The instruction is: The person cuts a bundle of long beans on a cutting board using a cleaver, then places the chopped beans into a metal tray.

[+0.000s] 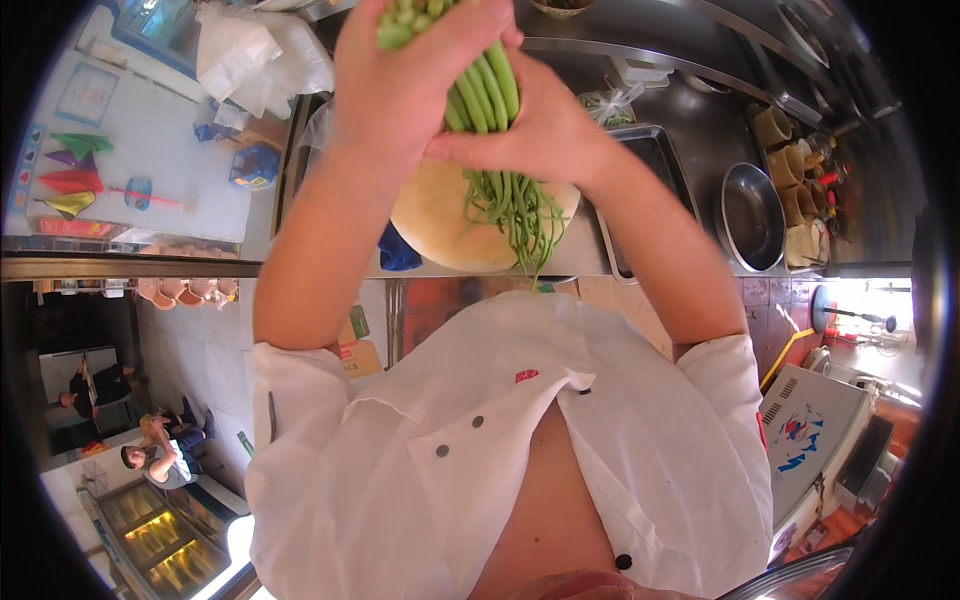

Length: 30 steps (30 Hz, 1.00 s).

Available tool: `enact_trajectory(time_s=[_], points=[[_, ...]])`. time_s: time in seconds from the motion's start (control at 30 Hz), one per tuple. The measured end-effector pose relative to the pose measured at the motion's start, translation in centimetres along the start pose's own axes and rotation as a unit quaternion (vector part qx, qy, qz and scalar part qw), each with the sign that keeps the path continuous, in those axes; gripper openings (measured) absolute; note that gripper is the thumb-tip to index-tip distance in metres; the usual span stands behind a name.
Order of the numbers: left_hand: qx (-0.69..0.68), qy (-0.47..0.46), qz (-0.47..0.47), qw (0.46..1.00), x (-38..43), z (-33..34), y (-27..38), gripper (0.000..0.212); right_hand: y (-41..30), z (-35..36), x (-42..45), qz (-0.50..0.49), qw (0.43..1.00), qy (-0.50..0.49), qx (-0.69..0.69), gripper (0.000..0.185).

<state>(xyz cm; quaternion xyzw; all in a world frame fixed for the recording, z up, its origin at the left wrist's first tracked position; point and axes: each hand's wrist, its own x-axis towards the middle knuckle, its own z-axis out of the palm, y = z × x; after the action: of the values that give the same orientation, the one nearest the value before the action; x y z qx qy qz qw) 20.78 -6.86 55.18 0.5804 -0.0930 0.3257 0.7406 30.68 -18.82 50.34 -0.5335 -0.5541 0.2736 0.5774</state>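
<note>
Both of my hands grip one bunch of long green stalks [484, 90] that look like garlic scapes. My left hand [420, 90] wraps the upper part, near the thick cut-looking ends at the picture's top. Lower down, my right hand [544, 120] closes round the same bunch, its thumb lying across the stalks. Thin, tangled tips [525, 214] hang below my right hand, in front of a round wooden cutting board [442, 217]. Whether the tips touch the board cannot be told.
A blue cloth [397, 249] lies left of the board. On the right are a dark metal tray [649, 161], a frying pan [752, 217], a plastic bag of greens [611, 109] and several seasoning containers [787, 165]. Two people are in the background at lower left.
</note>
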Motion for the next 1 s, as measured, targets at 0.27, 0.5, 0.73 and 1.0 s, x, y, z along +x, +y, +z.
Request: enact_trajectory(time_s=[0.27,0.5,0.73,1.0], points=[[0.129,-0.013,0.033,0.991,2.6,1.4,5.4,0.052,-6.9,-2.0,3.3,0.038,0.999,-0.025,-0.009,0.035],[0.113,-0.015,-0.075,0.991,-0.2,0.7,4.5,0.06,-8.7,-1.5,4.1,-0.082,0.993,-0.066,-0.047,0.039],[0.146,0.06,0.11,0.981,-3.7,-1.8,8.2,0.029,-10.0,2.4,7.3,-0.143,0.959,-0.226,-0.089,0.044],[0.34,0.214,0.096,0.911,-12.2,4.7,15.4,0.013,-5.0,10.7,1.3,-0.131,0.963,-0.204,0.117,0.069]])
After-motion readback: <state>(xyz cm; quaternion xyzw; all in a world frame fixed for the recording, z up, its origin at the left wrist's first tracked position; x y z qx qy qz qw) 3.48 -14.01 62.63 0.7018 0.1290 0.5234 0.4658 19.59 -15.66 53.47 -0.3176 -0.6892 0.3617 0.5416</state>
